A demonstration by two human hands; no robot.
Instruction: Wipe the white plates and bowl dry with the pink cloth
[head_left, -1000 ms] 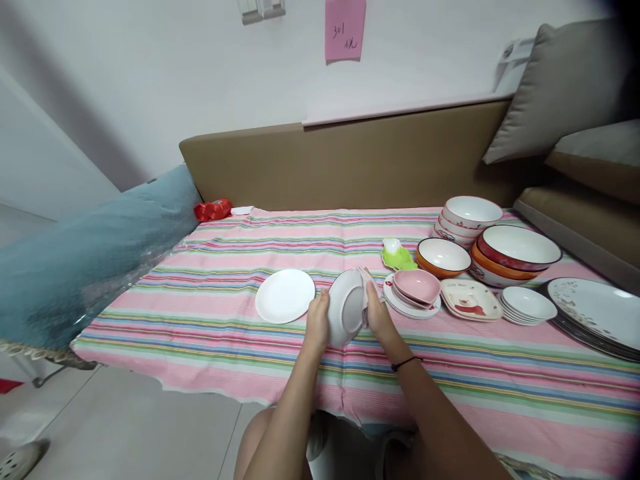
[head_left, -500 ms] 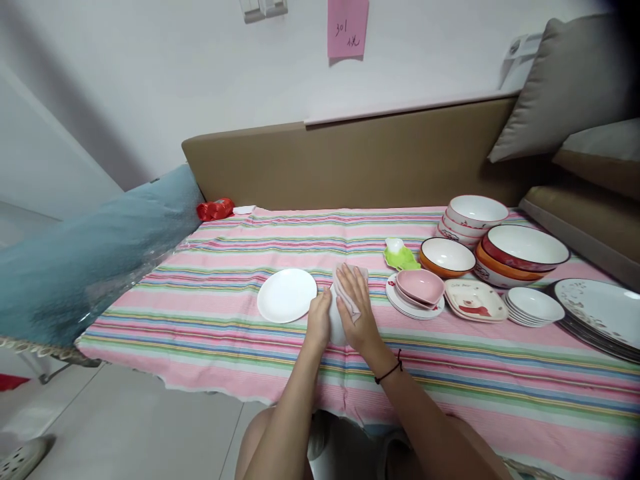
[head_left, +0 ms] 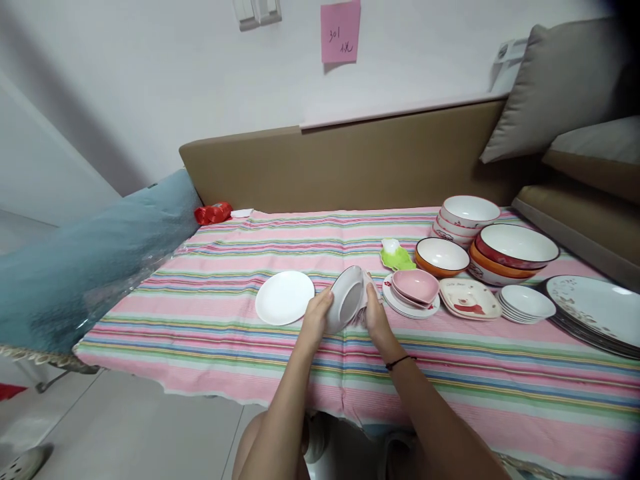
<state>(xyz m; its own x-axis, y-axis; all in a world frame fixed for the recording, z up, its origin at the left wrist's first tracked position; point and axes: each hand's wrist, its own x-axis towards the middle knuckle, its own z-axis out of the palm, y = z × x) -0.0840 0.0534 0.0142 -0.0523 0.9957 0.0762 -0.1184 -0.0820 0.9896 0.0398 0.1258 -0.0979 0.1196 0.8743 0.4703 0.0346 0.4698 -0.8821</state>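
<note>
My left hand [head_left: 317,318] grips the left rim of a small white dish [head_left: 345,298], held tilted on edge above the striped tablecloth [head_left: 210,313]. Pressed against the dish's far side is a pale pink cloth [head_left: 369,293], with my right hand [head_left: 376,315] closed on it; a dark band circles that wrist. A flat white plate [head_left: 285,297] lies just left of my hands. To the right, a pink dish [head_left: 417,285] rests on a short stack of white plates.
Right side of the table: green leaf-shaped dish [head_left: 397,255], orange bowl [head_left: 441,256], stacked bowls [head_left: 467,215], big red-rimmed bowls [head_left: 515,249], square patterned plate [head_left: 470,299], small saucers [head_left: 526,303], large plates [head_left: 595,310]. A red packet [head_left: 213,213] lies far left. A brown sofa back [head_left: 350,163] stands behind.
Half a second ago my right hand lay over the dish's near face with the cloth. Now it is behind the dish, which is tilted with its inside toward me.
</note>
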